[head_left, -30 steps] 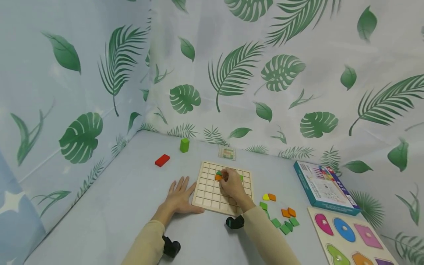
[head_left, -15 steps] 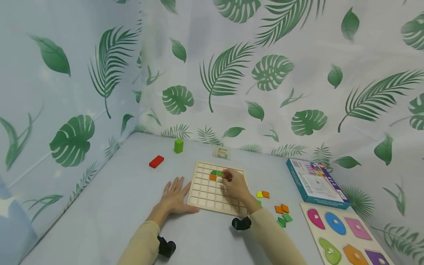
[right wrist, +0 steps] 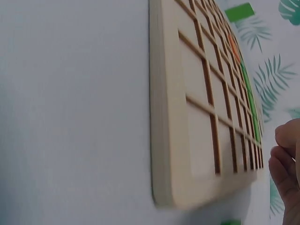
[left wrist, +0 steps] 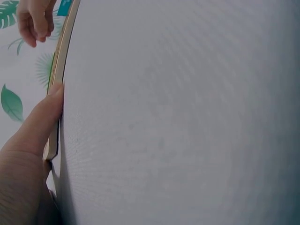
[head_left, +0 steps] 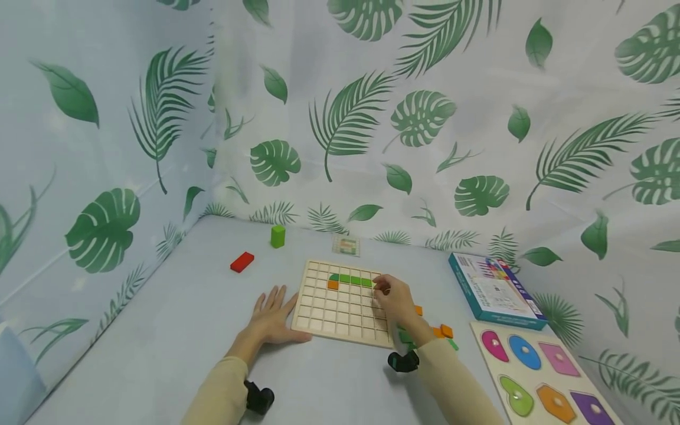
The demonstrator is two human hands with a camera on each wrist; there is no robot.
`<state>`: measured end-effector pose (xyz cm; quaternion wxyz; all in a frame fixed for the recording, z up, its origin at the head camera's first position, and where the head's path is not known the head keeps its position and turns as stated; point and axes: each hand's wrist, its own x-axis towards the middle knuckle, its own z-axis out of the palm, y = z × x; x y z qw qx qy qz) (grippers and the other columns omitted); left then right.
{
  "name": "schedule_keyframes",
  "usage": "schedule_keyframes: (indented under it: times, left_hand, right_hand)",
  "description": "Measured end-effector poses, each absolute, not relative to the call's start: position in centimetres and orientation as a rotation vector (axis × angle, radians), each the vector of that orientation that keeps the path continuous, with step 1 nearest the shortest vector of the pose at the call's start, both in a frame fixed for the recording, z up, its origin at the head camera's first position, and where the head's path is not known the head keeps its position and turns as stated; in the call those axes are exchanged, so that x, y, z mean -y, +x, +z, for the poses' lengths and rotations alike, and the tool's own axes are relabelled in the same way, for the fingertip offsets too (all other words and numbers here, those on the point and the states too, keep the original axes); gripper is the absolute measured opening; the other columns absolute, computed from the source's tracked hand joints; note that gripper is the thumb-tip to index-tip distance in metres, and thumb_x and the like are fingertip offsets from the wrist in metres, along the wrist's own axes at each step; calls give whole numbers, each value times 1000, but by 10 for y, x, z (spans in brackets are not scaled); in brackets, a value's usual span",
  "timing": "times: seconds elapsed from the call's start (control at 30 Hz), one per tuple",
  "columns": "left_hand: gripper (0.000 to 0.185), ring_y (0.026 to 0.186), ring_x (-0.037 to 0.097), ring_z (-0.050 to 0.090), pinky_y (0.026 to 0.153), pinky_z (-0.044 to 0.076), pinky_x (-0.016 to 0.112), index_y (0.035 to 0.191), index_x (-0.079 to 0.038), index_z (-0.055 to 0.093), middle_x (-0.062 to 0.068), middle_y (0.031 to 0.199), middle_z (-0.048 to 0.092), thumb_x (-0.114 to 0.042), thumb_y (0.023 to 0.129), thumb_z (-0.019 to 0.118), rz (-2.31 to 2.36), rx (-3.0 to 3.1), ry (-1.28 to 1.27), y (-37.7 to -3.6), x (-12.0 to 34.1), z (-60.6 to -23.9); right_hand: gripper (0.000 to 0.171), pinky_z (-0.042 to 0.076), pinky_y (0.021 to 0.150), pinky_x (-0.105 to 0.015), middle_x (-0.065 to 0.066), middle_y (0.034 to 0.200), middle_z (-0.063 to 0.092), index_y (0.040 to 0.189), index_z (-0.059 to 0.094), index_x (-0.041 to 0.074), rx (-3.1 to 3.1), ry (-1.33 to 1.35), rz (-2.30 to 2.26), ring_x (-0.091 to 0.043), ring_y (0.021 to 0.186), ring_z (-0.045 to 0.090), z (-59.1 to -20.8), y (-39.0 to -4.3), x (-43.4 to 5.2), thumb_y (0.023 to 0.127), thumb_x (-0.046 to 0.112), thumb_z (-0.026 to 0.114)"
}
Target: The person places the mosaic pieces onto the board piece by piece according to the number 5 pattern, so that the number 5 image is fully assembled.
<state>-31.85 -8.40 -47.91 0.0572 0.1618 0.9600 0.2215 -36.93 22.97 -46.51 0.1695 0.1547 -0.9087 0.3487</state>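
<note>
A wooden grid board [head_left: 340, 321] lies on the table. In its upper rows sit a dark green tile with a curved edge [head_left: 333, 277], several light green tiles in line, and an orange tile [head_left: 333, 285] below the row's left end. My left hand [head_left: 273, 321] rests at the lower left with fingers spread; in the left wrist view its thumb [left wrist: 42, 119] presses the board's edge. My right hand [head_left: 395, 301] hovers at the row's right end, fingers loosely bent, and no tile shows between them in either wrist view. Its forearm partly covers loose tiles.
Loose orange tiles [head_left: 446, 330] and green tiles [head_left: 406, 337] lie right of the board. Farther right are a teal-edged box [head_left: 496, 289] and a shape puzzle [head_left: 531, 360]. A red block [head_left: 242, 262], a green block [head_left: 278, 236] and a pattern card [head_left: 346, 245] stand behind.
My right hand has slid rightward along the row, uncovering the light green tiles. The left hand keeps its place at the board's edge. The head view has turned slightly right.
</note>
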Motion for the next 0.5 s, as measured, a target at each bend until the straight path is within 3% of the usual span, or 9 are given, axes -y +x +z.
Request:
schedule_keyframes:
  times: [0.5]
  left_hand:
    - [104,142,37,3,112,1,53,149,-11,29,21,155,12,-68,70,65,657,-2913,483,-318,82,-478]
  right_hand:
    - [23,52,76,-40,-10,89,64,106,63,-3,2662,219,862,-24,84,60,-460,-357,-291,83,-1,64]
